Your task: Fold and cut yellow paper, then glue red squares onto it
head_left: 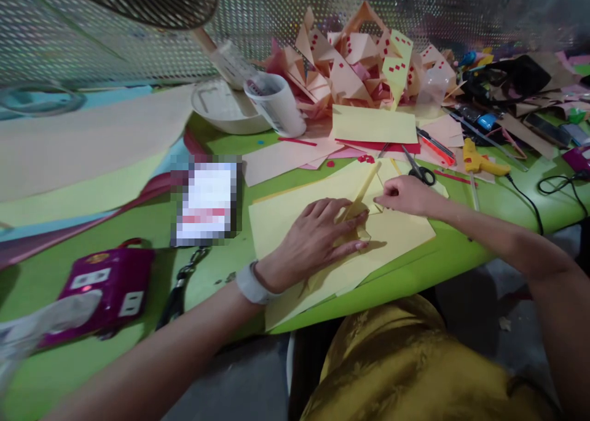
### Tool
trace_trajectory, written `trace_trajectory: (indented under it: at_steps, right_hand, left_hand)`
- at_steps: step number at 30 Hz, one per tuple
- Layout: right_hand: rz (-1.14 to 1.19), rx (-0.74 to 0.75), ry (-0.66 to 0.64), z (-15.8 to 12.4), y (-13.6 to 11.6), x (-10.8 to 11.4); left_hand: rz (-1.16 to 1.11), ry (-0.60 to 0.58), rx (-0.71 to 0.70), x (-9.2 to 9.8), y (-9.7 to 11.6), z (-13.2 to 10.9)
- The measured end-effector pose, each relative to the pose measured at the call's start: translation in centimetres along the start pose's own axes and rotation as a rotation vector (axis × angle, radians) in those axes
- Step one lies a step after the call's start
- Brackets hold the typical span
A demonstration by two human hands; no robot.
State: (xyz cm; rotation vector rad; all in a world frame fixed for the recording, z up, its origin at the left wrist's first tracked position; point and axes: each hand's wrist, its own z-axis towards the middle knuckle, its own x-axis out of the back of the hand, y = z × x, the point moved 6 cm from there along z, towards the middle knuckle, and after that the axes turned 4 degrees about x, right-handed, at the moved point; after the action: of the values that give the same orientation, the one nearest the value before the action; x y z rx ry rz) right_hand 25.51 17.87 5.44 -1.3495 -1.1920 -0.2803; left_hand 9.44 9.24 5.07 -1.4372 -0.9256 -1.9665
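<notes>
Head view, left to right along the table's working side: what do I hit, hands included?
Purple box → pixelated item → left hand → right hand → glue gun. Scissors left out: they overlap the right hand's span.

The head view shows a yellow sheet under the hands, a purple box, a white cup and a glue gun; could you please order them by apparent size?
1. Yellow sheet
2. Purple box, perhaps enlarged by nearness
3. White cup
4. Glue gun
</notes>
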Motion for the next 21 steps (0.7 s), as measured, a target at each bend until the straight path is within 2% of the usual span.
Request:
trace_trajectory:
  at_steps: [3,9,16,21]
  right_hand:
    - [-0.045,-0.036,-0.111,-0.1,-0.3,-0.4]
    - [-0.013,-0.1,-0.243,0.1,-1.0,-0.6]
    - [0.018,-0.095,-0.306,0.7,-1.3,-0.7]
    - [0.137,-0.132,-0.365,0.7,-0.9,-0.7]
  left_hand:
    - [0.018,-0.006,-0.008,0.0,0.1,0.2]
    - [0.058,0.029,-0.028,0.2,0.2,0.3]
    - [0.073,0.014,-0.037,-0.1,0.0,0.2]
    - [0.095,-0.02,-0.009,-0.2,0.0,0.2]
